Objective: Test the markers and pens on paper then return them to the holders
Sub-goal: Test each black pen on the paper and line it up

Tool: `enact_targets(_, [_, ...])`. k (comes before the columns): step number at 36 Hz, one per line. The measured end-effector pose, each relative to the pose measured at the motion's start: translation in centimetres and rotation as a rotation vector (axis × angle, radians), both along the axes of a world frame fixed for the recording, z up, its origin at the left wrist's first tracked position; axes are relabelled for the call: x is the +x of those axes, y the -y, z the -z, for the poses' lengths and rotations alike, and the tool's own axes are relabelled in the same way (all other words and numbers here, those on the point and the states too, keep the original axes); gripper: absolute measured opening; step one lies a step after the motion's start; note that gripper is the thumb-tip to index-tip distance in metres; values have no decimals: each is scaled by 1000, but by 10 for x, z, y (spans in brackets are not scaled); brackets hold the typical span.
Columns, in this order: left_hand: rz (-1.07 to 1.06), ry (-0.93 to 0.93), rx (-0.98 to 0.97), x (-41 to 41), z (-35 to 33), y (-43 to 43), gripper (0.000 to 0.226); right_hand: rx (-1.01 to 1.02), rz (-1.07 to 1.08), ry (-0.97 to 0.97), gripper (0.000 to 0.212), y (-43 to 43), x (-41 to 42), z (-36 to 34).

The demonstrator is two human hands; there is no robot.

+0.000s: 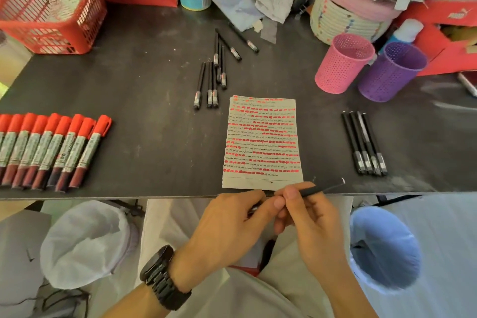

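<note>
We held a pen (320, 189) in both hands just below the near edge of the table (154, 116), in front of the lower right corner of the paper (262, 142). Our right hand (309, 219) had thumb and forefinger curled round the barrel with the other fingers folded beneath, and the pen's far end stuck out up and to the right over the table edge. Our left hand (227, 222), a watch (162, 276) on its wrist, met the pen's near end with thumb and fingertips closed together; it seemed to pinch the cap there, though blur and the fingers hid that end. The paper lay flat near the front edge, filled with rows of red dashes and lines of dark scribble. Well apart on its left a row of red markers (51, 150) lay side by side, capped, caps pointing away from us. Behind the paper a loose group of pens (211, 77) lay on the table, two of them slanted at the back. To its right four pens (365, 144) lay side by side, touching. Further back on the right the pink holder (340, 64) and the purple holder (389, 72) stood upright, just beside each other. A red basket (51, 15) at the back left corner held a marked sheet. Under the table a white-lined bin (87, 242) stood left of our lap and a blue bin (384, 248) on the right
</note>
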State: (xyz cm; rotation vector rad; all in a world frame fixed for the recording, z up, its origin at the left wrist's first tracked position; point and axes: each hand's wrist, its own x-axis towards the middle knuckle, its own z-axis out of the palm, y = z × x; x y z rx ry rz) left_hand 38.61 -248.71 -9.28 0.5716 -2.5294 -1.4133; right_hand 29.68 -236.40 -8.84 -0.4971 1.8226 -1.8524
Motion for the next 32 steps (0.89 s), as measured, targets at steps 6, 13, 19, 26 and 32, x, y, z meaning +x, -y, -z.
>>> enact_targets(6, [-31, 47, -153, -6, 1, 8, 59, -57, 30, -46, 25, 0, -21, -5])
enact_targets(13, [-193, -71, -427, -21, 10, 25, 32, -61, 202, -65, 24, 3, -65, -9])
enact_targets(19, [-138, 6, -469, -51, 28, 24, 54, 14, 97, -79, 26, 19, -87, -5])
enact_targets(26, [-190, -23, -482, -59, 37, 19, 58, 139, 80, -198, 35, 28, -95, 7])
enact_targets(32, [-178, -6, -497, -57, 40, 19, 54, 244, 139, -397, 38, 25, -92, 25])
